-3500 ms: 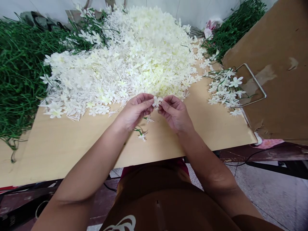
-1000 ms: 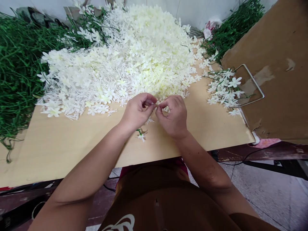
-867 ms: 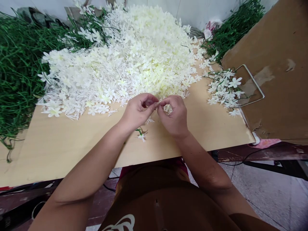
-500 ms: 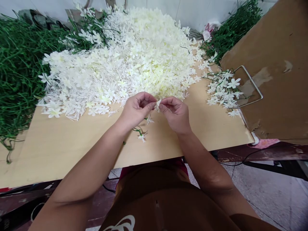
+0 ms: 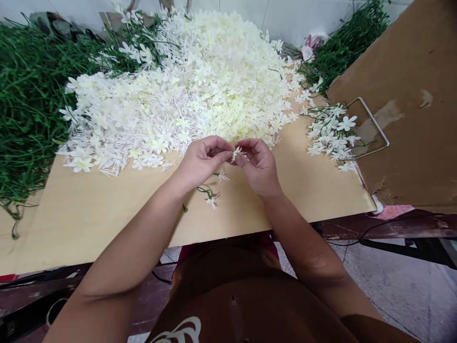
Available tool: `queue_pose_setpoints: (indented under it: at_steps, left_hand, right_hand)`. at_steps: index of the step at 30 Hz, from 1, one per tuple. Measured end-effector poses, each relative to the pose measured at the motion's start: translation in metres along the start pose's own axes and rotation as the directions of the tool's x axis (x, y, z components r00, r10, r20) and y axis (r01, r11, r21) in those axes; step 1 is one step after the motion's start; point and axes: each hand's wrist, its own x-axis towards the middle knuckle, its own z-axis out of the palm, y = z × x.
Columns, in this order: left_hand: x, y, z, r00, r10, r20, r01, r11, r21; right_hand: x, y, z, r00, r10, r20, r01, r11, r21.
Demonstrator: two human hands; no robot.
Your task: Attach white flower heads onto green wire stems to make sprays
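A small white artificial flower (image 5: pixel 237 153) is pinched between my two hands, in front of the big flower heap. My left hand (image 5: pixel 205 161) grips it from the left, thumb and forefinger together. From the right, my right hand (image 5: pixel 260 166) has its thumb and curled fingers at the petals; its fingertips are partly hidden. Just below my hands, two white flowers on green stems lie on the tabletop (image 5: pixel 296 190): one flower (image 5: pixel 223 176) near my left thumb, another flower (image 5: pixel 211 202) lower down. A small green piece (image 5: pixel 184 208) lies beside my left forearm.
A large heap of loose white flowers (image 5: pixel 228 71) covers the table's back. Green stems pile up at the left (image 5: pixel 28 95) and more stems (image 5: pixel 352 45) at back right. Several stemmed flowers (image 5: pixel 333 131) rest by a metal wire frame (image 5: pixel 374 121) against a cardboard sheet (image 5: pixel 410 119).
My right hand has shifted slightly up and left, closer to my left hand. The held flower has turned, so its thin petals now spread rightward. The things on the table stay put.
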Motion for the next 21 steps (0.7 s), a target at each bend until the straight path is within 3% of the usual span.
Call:
queue_pose_setpoints:
  at_steps: [4, 7, 9, 11, 12, 14, 17, 21]
  left_hand:
    - [0.001, 0.003, -0.004, 0.997, 0.069, -0.041, -0.061, 0.983, 0.171]
    - [-0.008, 0.017, -0.021, 0.988, 0.15, -0.046, -0.124, 0.925, 0.36]
    - [-0.023, 0.027, -0.038, 0.98, 0.167, 0.106, -0.198, 0.837, 0.51]
    - [-0.041, 0.031, -0.053, 0.932, 0.127, 0.339, -0.314, 0.748, 0.584]
    - [-0.049, 0.03, -0.058, 0.916, 0.107, 0.386, -0.344, 0.706, 0.62]
    - [-0.062, 0.022, -0.061, 0.923, 0.118, 0.367, -0.355, 0.631, 0.69]
    - [-0.068, 0.003, -0.056, 0.936, 0.119, 0.33, -0.331, 0.614, 0.717]
    - [-0.056, -0.008, -0.05, 0.966, 0.188, 0.177, -0.257, 0.758, 0.599]
  right_hand:
    - [0.0, -0.004, 0.001, 0.999, 0.029, 0.041, -0.029, 0.999, -0.015]
    - [-0.001, -0.007, -0.001, 0.999, 0.032, 0.015, -0.031, 0.998, -0.05]
    - [-0.002, -0.009, -0.003, 0.999, 0.052, 0.016, -0.051, 0.997, -0.052]
    - [-0.003, -0.011, -0.006, 0.997, 0.067, 0.024, -0.066, 0.997, -0.044]
    - [-0.003, -0.011, -0.007, 0.997, 0.071, 0.032, -0.07, 0.997, -0.042]
    - [-0.003, -0.013, -0.008, 0.996, 0.074, 0.058, -0.072, 0.996, -0.048]
    - [-0.006, -0.015, -0.006, 0.988, 0.093, 0.121, -0.086, 0.994, -0.061]
    - [-0.011, -0.017, -0.002, 0.972, 0.148, 0.182, -0.144, 0.989, -0.038]
